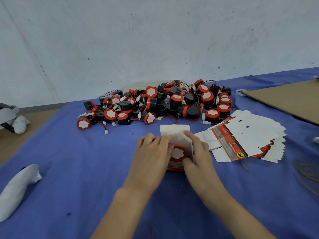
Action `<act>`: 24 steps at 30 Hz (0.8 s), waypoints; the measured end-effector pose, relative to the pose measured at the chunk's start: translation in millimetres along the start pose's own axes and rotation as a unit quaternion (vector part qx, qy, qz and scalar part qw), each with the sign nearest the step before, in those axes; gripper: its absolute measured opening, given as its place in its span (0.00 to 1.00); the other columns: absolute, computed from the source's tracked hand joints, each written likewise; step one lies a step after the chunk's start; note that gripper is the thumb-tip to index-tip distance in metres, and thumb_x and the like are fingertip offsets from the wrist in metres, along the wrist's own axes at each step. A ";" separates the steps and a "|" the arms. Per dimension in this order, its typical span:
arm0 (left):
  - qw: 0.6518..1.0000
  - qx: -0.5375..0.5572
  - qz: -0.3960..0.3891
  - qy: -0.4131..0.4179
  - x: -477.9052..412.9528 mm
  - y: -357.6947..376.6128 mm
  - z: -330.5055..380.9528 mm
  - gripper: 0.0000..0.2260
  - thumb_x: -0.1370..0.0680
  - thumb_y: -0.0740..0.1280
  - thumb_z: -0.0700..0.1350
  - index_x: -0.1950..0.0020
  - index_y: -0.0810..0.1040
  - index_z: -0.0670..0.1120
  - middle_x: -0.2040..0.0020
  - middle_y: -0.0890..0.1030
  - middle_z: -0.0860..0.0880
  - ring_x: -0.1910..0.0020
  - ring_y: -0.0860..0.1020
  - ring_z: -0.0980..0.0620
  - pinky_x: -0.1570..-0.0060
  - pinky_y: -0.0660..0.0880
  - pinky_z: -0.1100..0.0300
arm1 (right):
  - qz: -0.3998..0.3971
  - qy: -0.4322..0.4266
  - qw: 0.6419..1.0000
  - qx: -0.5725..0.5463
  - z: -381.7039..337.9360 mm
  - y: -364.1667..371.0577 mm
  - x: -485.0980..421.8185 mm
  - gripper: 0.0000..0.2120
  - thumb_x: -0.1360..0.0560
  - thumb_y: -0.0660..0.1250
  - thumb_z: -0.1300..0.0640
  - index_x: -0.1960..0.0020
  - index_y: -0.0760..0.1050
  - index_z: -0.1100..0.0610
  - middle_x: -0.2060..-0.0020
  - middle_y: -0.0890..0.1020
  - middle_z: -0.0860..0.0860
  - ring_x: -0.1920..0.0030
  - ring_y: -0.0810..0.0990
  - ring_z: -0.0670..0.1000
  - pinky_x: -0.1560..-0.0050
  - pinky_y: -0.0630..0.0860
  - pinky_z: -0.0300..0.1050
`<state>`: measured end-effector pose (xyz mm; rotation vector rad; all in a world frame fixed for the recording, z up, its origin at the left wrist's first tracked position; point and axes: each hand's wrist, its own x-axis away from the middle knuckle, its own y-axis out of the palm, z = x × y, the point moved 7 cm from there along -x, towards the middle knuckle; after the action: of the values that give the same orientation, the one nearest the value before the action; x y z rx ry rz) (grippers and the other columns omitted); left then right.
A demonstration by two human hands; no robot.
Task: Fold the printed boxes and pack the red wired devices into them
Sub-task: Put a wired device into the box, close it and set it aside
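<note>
Left hand point(151, 152) and right hand point(198, 152) pinch the printed box point(175, 167) with curled fingers point(162, 141), so seat the red wired device point(177, 152) flat, wire tucked, before closing the flap point(174, 131).

Pale wall point(155, 31) behind a blue-covered table point(77, 178)
Wall scuffed and dark-flecked, evenly lit; the table's cloth wrinkled and spotted; brown floor point(22, 140) at left, flat cardboard sheet point(290, 99) at right

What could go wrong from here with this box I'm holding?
The device seems to fill the mouth of the box while the flap stands open, so forcing the flap shut may crease it. A loose wire from the pile lies just behind the flap and might snag.
</note>
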<state>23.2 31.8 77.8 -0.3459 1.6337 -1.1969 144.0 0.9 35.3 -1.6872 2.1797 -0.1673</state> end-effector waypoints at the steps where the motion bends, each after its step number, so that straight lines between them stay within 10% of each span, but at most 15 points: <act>1: 1.000 -0.011 -0.002 0.000 0.5 0.3 0.0 0.07 0.17 0.61 0.50 0.50 0.76 0.50 0.56 0.80 0.54 0.53 0.72 0.50 0.47 0.68 0.56 | 0.010 0.028 0.998 -0.061 2.9 1.1 -1.4 0.35 0.24 0.57 0.69 0.29 0.61 0.33 0.34 0.66 0.42 0.35 0.69 0.49 0.35 0.72 0.48; 8: 0.997 -0.077 0.007 -0.011 -0.2 0.3 -4.8 0.08 0.19 0.65 0.47 0.50 0.82 0.47 0.49 0.80 0.49 0.45 0.76 0.46 0.45 0.72 0.52 | 0.008 0.140 0.966 -0.218 18.2 1.1 -9.7 0.29 0.24 0.61 0.72 0.37 0.69 0.40 0.34 0.73 0.48 0.43 0.75 0.43 0.67 0.74 0.26; 17: 0.996 -0.015 -0.075 -0.053 1.6 15.8 -18.6 0.14 0.17 0.57 0.50 0.45 0.82 0.51 0.29 0.70 0.50 0.30 0.64 0.49 0.41 0.69 0.55 | 0.001 0.138 0.959 -0.246 21.9 5.8 -13.6 0.25 0.23 0.60 0.72 0.44 0.74 0.41 0.42 0.80 0.47 0.47 0.79 0.44 0.67 0.74 0.27; 24: 0.989 -0.035 -0.127 -0.072 -3.0 12.3 -20.5 0.17 0.20 0.53 0.53 0.54 0.81 0.52 0.48 0.76 0.55 0.45 0.70 0.52 0.50 0.71 0.56 | 0.001 0.121 0.964 -0.235 24.7 6.9 -12.2 0.21 0.19 0.60 0.67 0.38 0.76 0.42 0.45 0.83 0.43 0.47 0.82 0.42 0.60 0.77 0.29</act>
<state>11.0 50.4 68.6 -0.6849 1.5410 -1.2730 149.3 17.7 13.1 -1.9997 2.5527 0.1714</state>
